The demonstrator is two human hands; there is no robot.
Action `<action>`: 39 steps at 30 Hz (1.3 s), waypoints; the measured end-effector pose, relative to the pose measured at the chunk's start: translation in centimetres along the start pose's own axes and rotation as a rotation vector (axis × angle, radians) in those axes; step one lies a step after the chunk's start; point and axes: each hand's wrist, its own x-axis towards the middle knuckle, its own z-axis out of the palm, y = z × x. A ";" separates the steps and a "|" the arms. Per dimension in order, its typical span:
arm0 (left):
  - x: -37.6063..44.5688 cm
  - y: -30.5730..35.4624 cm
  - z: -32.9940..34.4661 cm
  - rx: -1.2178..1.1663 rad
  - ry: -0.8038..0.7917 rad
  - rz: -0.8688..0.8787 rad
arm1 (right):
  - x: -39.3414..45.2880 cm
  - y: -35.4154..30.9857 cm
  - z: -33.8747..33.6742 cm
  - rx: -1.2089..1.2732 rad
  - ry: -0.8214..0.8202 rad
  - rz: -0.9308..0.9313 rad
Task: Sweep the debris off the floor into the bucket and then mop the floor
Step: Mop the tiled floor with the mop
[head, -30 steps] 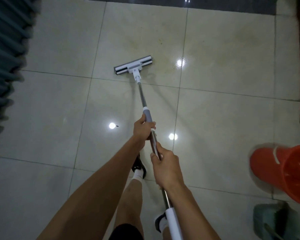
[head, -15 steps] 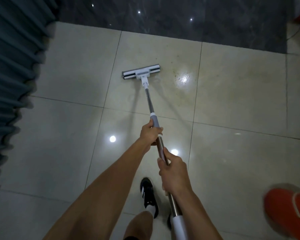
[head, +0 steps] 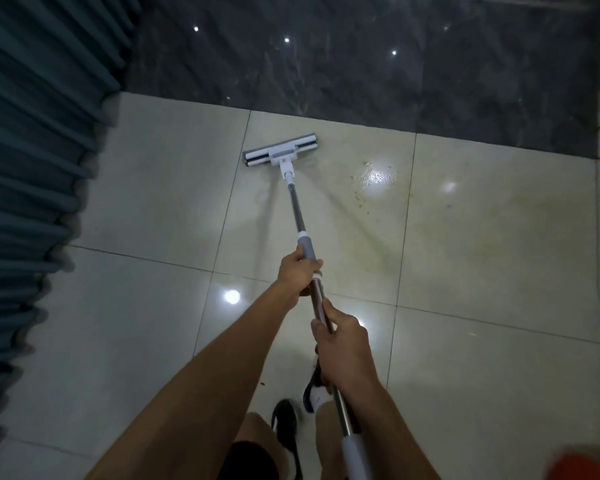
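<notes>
Mopping phase. Mop (head: 300,233) gripped two-handed: left hand (head: 300,273) wrapped round grey collar, nearer the head; right hand (head: 342,348) round shaft behind. Mop head (head: 280,154) flat on pale tile, ahead, crosswise to shaft. Wet smear (head: 374,176) lies rightward.

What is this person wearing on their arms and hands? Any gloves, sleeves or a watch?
Nothing shows on them. The left hand and right hand are bare, with no gloves, rings or watch in view. Both forearms are bare as far as the picture reaches, so no sleeves appear. Lower down are dark shorts and black shoes with white socks.
</notes>
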 end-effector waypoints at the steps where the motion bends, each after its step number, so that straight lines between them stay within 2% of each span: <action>1: 0.6 1.5 0.0 0.000 0.000 0.003 | 1.1 -1.2 -0.4 -0.010 -0.002 0.007; 7: 5.2 9.8 -2.1 0.007 0.007 0.019 | 7.3 -9.4 -0.5 0.031 -0.008 -0.014; 16: 14.5 20.6 -9.3 0.084 -0.052 0.028 | 15.6 -21.4 4.6 0.093 0.034 0.000; 23: 19.7 27.2 -12.6 0.117 -0.060 0.083 | 21.1 -27.9 6.9 0.161 0.043 0.015; 26: 19.6 27.3 -13.0 0.190 -0.090 0.069 | 20.8 -27.8 7.2 0.187 0.044 0.023; 31: 17.6 23.5 -12.9 0.223 -0.119 0.066 | 17.2 -25.0 8.7 0.229 0.067 0.020; 39: 10.0 11.9 -12.4 0.315 -0.172 0.035 | 6.4 -15.9 12.0 0.247 0.136 0.083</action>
